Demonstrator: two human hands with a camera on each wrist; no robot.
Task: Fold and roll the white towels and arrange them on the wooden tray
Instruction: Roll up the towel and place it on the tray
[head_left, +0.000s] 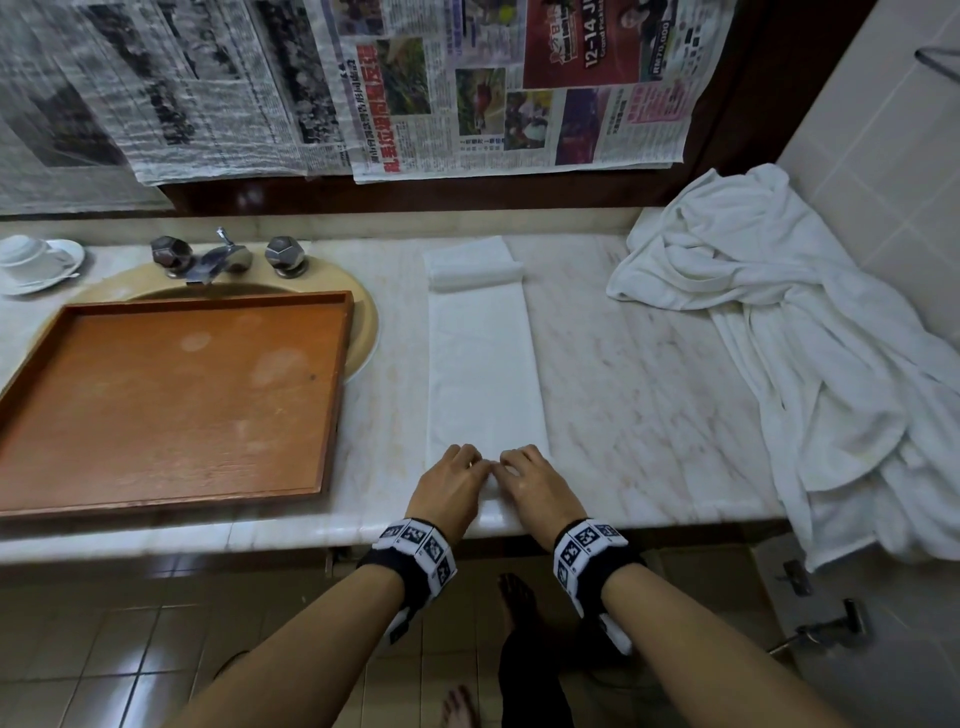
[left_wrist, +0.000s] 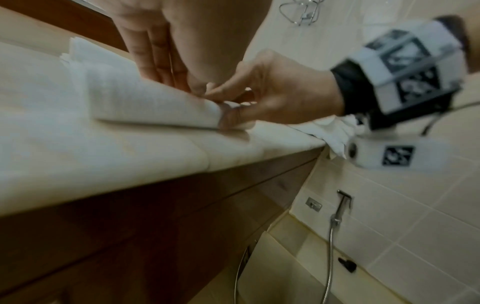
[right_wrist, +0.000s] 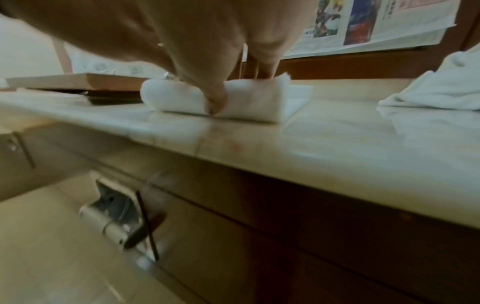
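While both wrists hover at the counter's (head_left: 649, 364) near edge, the left hand (head_left: 451, 486) and right hand (head_left: 537, 480) curl their fingers round the rolled near end of a long folded towel (head_left: 480, 364), side by side. To its left sits the tray (head_left: 171, 395), over the sink (head_left: 363, 317). Farther back, right, lies a heap of towels (head_left: 779, 322).

Newspapers (head_left: 363, 88) above marble counter (head_left: 623, 364); tap (head_left: 221, 257), cup (head_left: 26, 254) on saucer (head_left: 67, 248)
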